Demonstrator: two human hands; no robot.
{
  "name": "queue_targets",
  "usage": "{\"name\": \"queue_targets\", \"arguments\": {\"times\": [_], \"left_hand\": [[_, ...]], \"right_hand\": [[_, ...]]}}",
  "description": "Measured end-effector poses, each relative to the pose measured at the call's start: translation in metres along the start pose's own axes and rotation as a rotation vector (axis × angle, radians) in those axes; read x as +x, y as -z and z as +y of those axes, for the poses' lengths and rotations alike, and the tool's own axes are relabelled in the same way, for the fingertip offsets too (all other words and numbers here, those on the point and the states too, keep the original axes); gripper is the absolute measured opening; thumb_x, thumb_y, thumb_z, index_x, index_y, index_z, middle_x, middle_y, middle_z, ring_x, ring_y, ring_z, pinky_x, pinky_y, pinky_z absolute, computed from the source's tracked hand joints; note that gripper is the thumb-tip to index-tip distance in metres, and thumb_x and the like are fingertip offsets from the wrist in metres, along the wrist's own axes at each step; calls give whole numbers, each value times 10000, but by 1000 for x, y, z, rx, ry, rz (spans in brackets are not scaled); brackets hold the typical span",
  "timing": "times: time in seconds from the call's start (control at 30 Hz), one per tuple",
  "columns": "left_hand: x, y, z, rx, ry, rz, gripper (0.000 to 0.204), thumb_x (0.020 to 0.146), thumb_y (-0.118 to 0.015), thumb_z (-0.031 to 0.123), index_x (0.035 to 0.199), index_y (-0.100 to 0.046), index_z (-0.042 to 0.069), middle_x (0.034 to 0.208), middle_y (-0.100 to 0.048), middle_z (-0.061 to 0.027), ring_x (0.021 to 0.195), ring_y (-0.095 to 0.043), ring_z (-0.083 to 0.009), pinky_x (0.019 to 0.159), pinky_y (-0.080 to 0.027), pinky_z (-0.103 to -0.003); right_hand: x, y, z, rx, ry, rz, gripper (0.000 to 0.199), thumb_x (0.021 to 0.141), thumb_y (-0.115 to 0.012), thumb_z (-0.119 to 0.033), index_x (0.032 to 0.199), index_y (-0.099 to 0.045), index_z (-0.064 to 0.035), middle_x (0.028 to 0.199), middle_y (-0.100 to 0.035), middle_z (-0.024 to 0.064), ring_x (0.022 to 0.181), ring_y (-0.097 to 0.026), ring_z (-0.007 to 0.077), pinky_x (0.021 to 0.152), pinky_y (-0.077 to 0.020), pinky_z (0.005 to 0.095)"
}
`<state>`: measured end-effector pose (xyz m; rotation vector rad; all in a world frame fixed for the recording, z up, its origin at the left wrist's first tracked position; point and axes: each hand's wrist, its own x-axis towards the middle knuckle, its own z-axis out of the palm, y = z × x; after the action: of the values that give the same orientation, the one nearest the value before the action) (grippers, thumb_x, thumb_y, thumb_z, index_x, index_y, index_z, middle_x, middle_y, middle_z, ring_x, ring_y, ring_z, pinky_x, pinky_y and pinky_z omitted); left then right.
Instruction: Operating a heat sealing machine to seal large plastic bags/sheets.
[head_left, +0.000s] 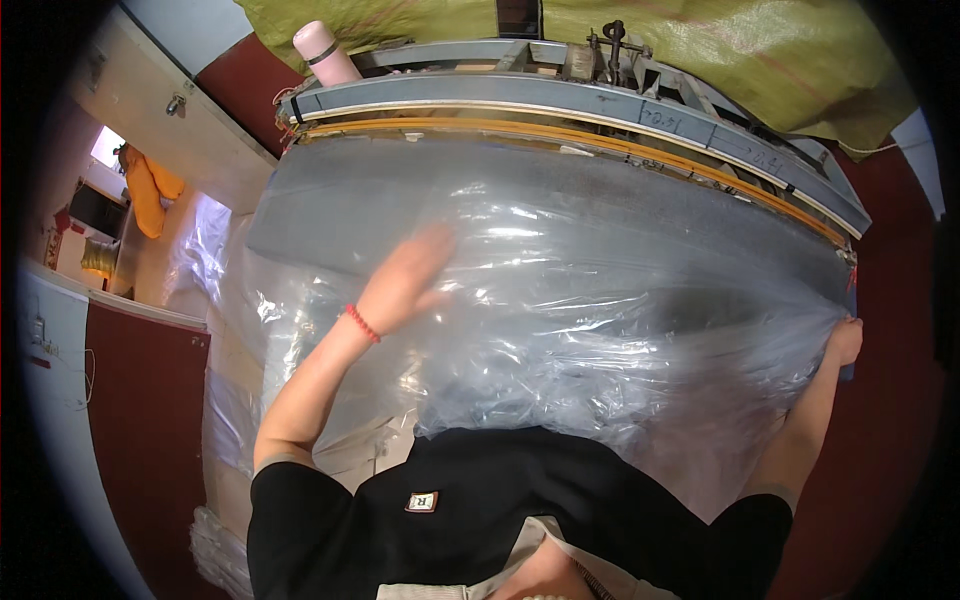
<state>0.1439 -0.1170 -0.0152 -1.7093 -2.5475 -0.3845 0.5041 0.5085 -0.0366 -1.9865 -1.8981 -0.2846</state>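
A large clear plastic sheet [560,300] lies over a grey work surface [350,180] and hangs in wrinkles toward my body. My left hand [405,280], with a red bead bracelet [362,323] at the wrist, is over the sheet left of its middle. Its fingers are stretched out and blurred by motion; whether it touches the film I cannot tell. At the right end of the surface my right hand [846,341] is closed on the gathered edge of the sheet, pulling folds into it.
Along the far side runs a grey metal bar [420,92] with orange strips [560,138] below it. A pink bottle [326,52] stands behind its left end. A clamp-like fitting [614,50] sits on the frame. An open doorway [140,230] is at left; more plastic film [220,550] lies at lower left.
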Motion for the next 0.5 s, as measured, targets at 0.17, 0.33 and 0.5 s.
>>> {"name": "queue_targets", "arguments": {"times": [0.17,0.33,0.5], "left_hand": [[-9,4,2,-92,112,117,499,797,-516,383,1107,-489,-6,1120,-491,-162,1039,-462,-328,837,-397,-368],[36,-9,-20,-210,440,239,238,770,-577,244,848,-612,22,832,-589,-136,845,-541,-304,680,-438,-354],[47,-18,-41,24,515,401,150,687,-646,159,719,-590,24,732,-562,-116,792,-533,-282,622,-417,-343]], "right_hand": [[4,4,5,104,-34,2,285,821,-460,-333,944,-589,-111,934,-596,158,875,-561,335,696,-457,422],[60,-54,75,793,2,35,271,784,-576,-266,937,-610,-46,892,-620,113,824,-581,220,711,-456,335],[59,-18,114,1544,-147,-219,335,740,-660,-226,964,-583,11,920,-597,96,841,-559,183,768,-440,288]]}}
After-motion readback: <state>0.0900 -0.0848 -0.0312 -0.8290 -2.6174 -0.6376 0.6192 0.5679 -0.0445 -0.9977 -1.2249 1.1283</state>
